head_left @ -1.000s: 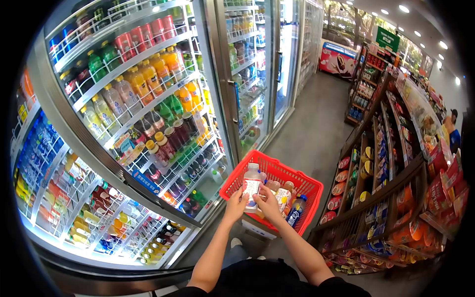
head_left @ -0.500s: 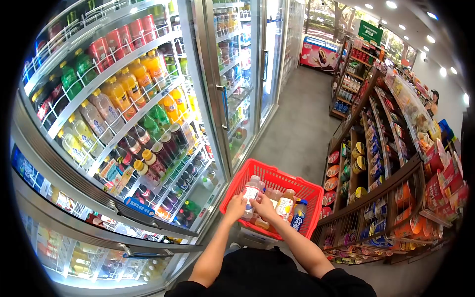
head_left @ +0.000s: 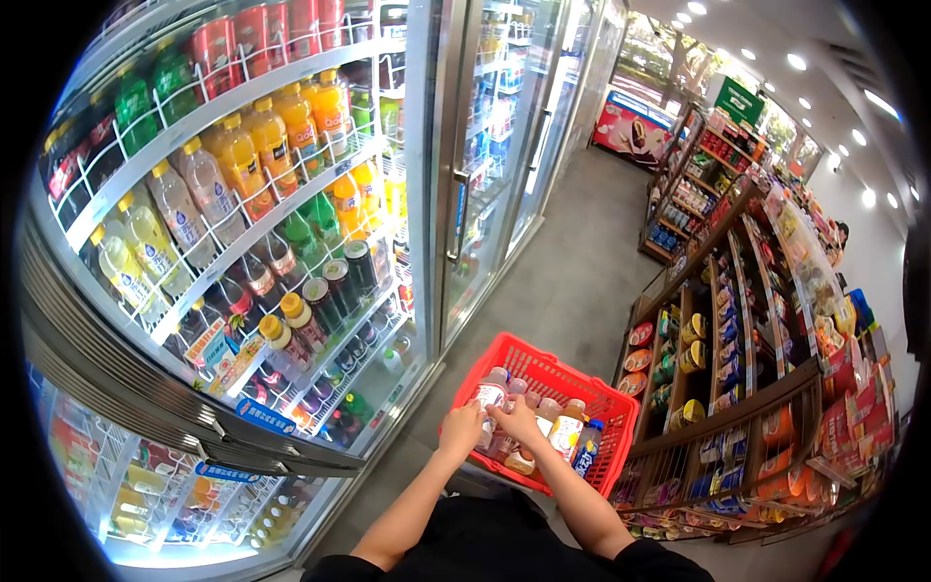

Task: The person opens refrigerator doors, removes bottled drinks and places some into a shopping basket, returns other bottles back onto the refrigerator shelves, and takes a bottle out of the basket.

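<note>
A red shopping basket (head_left: 609, 412) is in front of me with several bottles in it. Both my hands are over its left part, around a clear bottle with a white and red label (head_left: 491, 389). The fingers of my left hand (head_left: 464, 427) are closed on the bottle's left side. On its right side, my right hand (head_left: 514, 421) has its fingers bent against it. Right of my hands stand a yellowish bottle with a white label (head_left: 567, 427) and a blue-labelled bottle with a dark blue cap (head_left: 588, 448). The lower part of the held bottle is hidden.
An open drinks cooler (head_left: 242, 218) with several shelves of bottles and cans fills the left. Closed glass cooler doors (head_left: 504, 145) run beyond it. Snack shelves (head_left: 737, 339) line the right, across a grey floor aisle (head_left: 582, 233). A red freezer (head_left: 635, 131) is at the back.
The bottle in my hands has moved down into the basket's left part. My view has shifted, and the basket now appears lower in the frame.
</note>
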`<action>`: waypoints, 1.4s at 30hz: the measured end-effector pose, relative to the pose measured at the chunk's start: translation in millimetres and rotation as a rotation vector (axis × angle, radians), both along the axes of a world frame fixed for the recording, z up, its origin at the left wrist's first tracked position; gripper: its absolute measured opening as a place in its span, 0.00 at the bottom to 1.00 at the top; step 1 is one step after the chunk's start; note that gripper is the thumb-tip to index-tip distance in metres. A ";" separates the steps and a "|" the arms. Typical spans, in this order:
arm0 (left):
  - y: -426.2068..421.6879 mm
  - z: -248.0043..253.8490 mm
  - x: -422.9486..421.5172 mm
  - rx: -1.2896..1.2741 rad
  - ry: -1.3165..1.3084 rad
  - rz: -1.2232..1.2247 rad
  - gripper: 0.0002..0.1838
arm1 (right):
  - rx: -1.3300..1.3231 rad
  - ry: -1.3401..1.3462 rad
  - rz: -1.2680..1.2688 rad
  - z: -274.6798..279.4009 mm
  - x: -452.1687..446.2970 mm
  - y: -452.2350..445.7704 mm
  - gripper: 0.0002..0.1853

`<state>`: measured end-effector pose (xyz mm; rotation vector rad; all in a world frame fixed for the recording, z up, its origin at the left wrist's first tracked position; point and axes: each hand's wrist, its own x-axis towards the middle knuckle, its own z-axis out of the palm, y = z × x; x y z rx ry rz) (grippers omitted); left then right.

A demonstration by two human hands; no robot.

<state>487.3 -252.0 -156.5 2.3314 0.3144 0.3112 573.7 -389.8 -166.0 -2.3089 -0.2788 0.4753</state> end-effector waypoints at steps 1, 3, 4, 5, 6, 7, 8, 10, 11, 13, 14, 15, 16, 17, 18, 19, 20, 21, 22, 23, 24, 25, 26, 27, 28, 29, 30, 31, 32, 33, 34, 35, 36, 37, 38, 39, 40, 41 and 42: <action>0.7 -0.4 -1.0 -0.006 0.004 0.009 0.13 | -0.006 0.004 0.009 -2.7 -0.5 1.3 0.41; -1.0 3.1 -0.2 0.063 0.096 -0.006 0.12 | 0.113 0.142 -0.053 -11.7 -0.5 -0.6 0.39; -2.6 7.4 -1.1 0.059 0.099 -0.007 0.12 | 0.091 0.080 -0.011 -17.0 0.5 0.1 0.37; -3.4 12.2 -3.1 0.069 0.114 -0.006 0.12 | 0.088 0.083 -0.014 -22.1 -1.5 -3.3 0.37; -4.8 14.6 -4.6 0.080 0.127 -0.003 0.11 | 0.206 0.232 -0.036 -9.6 -7.3 -2.9 0.36; -6.6 14.1 -5.1 0.080 0.126 -0.002 0.11 | 0.325 0.379 -0.055 -2.8 -10.3 -2.9 0.35; -8.4 13.9 -6.5 0.063 0.116 0.002 0.12 | 0.308 0.369 -0.036 -2.2 -12.0 -4.2 0.33; -12.5 12.7 -11.1 0.048 0.108 0.025 0.12 | 0.365 0.366 -0.026 -2.2 -17.5 -10.8 0.31; -14.2 11.2 -12.1 0.005 0.069 0.030 0.13 | 0.423 0.361 -0.021 -0.8 -18.5 -13.0 0.30; -18.7 19.0 -19.5 -0.033 0.033 0.059 0.13 | 0.462 0.361 0.007 15.6 -21.4 -19.2 0.28; -22.7 22.5 -21.6 -0.091 -0.039 0.079 0.14 | 0.500 0.360 0.018 21.1 -23.2 -22.3 0.26; -25.3 28.2 -25.2 -0.145 -0.112 0.107 0.16 | 0.542 0.347 0.040 19.0 -25.0 -22.9 0.22; -27.6 34.5 -29.0 -0.183 -0.152 0.148 0.16 | 0.636 0.380 0.068 26.7 -29.9 -23.4 0.20; -33.7 41.4 -32.5 -0.231 -0.195 0.218 0.15 | 0.727 0.418 0.105 35.9 -35.1 -24.4 0.18; -37.8 45.6 -36.5 -0.309 -0.226 0.284 0.15 | 0.765 0.427 0.147 48.1 -42.3 -24.2 0.17; -39.6 49.6 -41.8 -0.386 -0.268 0.353 0.14 | 0.800 0.435 0.193 58.2 -48.1 -23.4 0.15; -42.5 60.1 -51.1 -0.441 -0.293 0.410 0.14 | 0.851 0.468 0.234 59.3 -51.9 -22.7 0.15; -44.5 70.0 -60.4 -0.496 -0.326 0.461 0.13 | 0.842 0.485 0.306 63.4 -57.1 -19.4 0.15; -45.0 67.8 -70.6 -0.488 -0.384 0.491 0.14 | 0.912 0.482 0.312 68.8 -64.5 -17.0 0.15; -43.6 67.4 -84.0 -0.470 -0.410 0.545 0.14 | 0.984 0.483 0.311 75.0 -71.2 -14.5 0.15; -42.5 66.5 -98.8 -0.498 -0.451 0.595 0.14 | 0.995 0.476 0.354 81.9 -78.9 -11.9 0.16; -43.8 67.0 -113.9 -0.528 -0.490 0.635 0.14 | 0.991 0.488 0.398 80.8 -85.4 -9.2 0.16; -43.7 67.0 -131.2 -0.573 -0.506 0.688 0.14 | 1.002 0.449 0.445 78.3 -90.8 -5.4 0.16; -41.9 58.4 -148.0 -0.553 -0.545 0.725 0.14 | 1.017 0.413 0.482 76.1 -98.2 -2.1 0.17; -43.5 54.4 -167.0 -0.541 -0.558 0.778 0.14 | 1.035 0.447 0.508 79.4 -108.3 1.5 0.18; -45.1 51.0 -184.7 -0.523 -0.564 0.830 0.14 | 1.050 0.467 0.526 76.7 -116.3 5.4 0.18; -47.2 47.1 -198.2 -0.492 -0.560 0.848 0.14 | 1.065 0.502 0.546 72.2 -126.8 10.3 0.18; -48.3 42.6 -213.7 -0.503 -0.551 0.904 0.14 | 1.085 0.543 0.559 67.1 -140.6 16.8 0.19; -51.0 37.8 -233.3 -0.515 -0.527 0.961 0.14 | 1.080 0.577 0.600 57.6 -150.6 20.8 0.19; -53.6 32.0 -248.3 -0.588 -0.631 0.975 0.13 | 1.057 0.614 0.613 62.9 -167.7 20.7 0.19; -58.2 38.4 -263.3 -0.560 -0.618 1.004 0.13 | 1.054 0.645 0.637 60.5 -182.7 22.2 0.19; -62.5 44.9 -276.3 -0.538 -0.616 1.033 0.14 | 1.046 0.666 0.669 57.9 -195.6 24.8 0.19; -61.8 46.0 -288.0 -0.521 -0.605 1.048 0.14 | 1.053 0.689 0.672 53.6 -207.8 30.1 0.19; -61.4 45.1 -298.1 -0.535 -0.611 1.075 0.14 | 1.037 0.719 0.693 47.8 -218.0 36.2 0.19; -59.9 44.9 -304.7 -0.552 -0.626 1.105 0.14 | 1.014 0.743 0.723 45.1 -224.1 43.3 0.19; -56.2 46.9 -310.4 -0.547 -0.635 1.125 0.14 | 1.008 0.754 0.742 44.9 -228.6 51.1 0.19; -53.8 48.2 -317.3 -0.527 -0.635 1.126 0.14 | 1.003 0.759 0.758 44.1 -233.9 56.9 0.19; -51.6 48.1 -324.0 -0.508 -0.631 1.126 0.14 | 0.998 0.765 0.771 41.9 -239.4 62.3 0.19; -50.1 52.3 -326.7 -0.508 -0.635 1.136 0.14 | 0.986 0.777 0.781 41.0 -241.7 68.5 0.19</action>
